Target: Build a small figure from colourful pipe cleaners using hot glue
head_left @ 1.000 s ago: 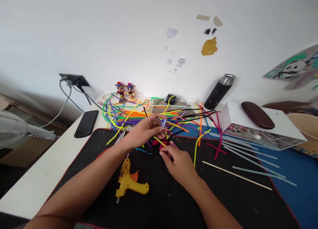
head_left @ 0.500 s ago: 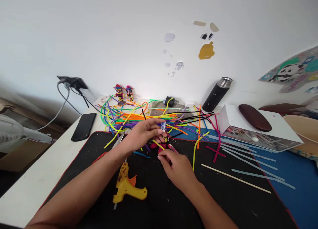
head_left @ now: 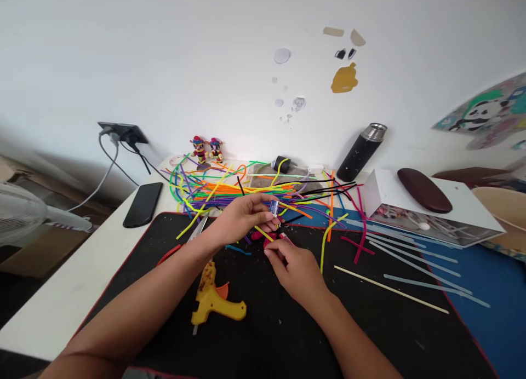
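In the head view, the glue gun point(head_left: 213, 305) lies on the black mat point(head_left: 263, 340). Beyond it and to its right, the person's left hand point(head_left: 249, 220) is curled nearly closed, thumb and fingertips pinching a small blue-and-white tag point(head_left: 274, 207). The right hand point(head_left: 298, 269), right of the glue gun and slightly beyond it, has thumb and forefinger drawn together on a yellow stem point(head_left: 263, 233); the stem slants toward the left fingers, though whether it touches them cannot be told. Under the hands, also beyond and right of the glue gun, lies a dark pink piece point(head_left: 257, 235), partly hidden. A heap of coloured stems point(head_left: 271, 191) spreads farther beyond the glue gun, with two dolls point(head_left: 199, 150) behind, near the wall. The scissors point(head_left: 200, 227) lie just beyond the glue gun, partly covered by the left arm. The phone point(head_left: 142, 205) is beyond it to the left; a thin stick point(head_left: 390, 289) lies well to its right.
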The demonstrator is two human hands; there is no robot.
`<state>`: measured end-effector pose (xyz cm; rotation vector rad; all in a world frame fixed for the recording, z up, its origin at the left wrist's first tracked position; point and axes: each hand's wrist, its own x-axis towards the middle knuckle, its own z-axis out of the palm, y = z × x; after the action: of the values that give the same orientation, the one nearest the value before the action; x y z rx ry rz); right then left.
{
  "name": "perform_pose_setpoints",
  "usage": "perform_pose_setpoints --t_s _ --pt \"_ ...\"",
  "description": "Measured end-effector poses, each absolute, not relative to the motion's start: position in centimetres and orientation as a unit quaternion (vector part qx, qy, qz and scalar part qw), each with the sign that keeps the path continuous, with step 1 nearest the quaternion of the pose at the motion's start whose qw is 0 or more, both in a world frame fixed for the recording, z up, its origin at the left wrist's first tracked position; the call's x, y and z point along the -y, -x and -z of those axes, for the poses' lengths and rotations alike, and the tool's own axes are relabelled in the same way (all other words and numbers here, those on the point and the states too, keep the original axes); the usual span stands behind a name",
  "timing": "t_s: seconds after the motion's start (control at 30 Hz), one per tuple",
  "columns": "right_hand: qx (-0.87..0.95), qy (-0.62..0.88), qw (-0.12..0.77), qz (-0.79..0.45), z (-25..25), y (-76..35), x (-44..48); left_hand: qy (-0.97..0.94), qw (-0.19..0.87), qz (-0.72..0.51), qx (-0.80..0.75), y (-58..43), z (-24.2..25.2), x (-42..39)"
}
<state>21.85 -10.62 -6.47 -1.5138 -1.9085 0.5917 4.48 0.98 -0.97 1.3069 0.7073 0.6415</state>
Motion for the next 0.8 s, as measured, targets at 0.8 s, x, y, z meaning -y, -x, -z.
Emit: perform_pose_setpoints --t_s 0.8 --pt "0.734 0.558 0.337 -0.194 6.5 -22.1 10.7 -0.693 0.311 -0.451 -0.469 5.1 -4.8 0.4"
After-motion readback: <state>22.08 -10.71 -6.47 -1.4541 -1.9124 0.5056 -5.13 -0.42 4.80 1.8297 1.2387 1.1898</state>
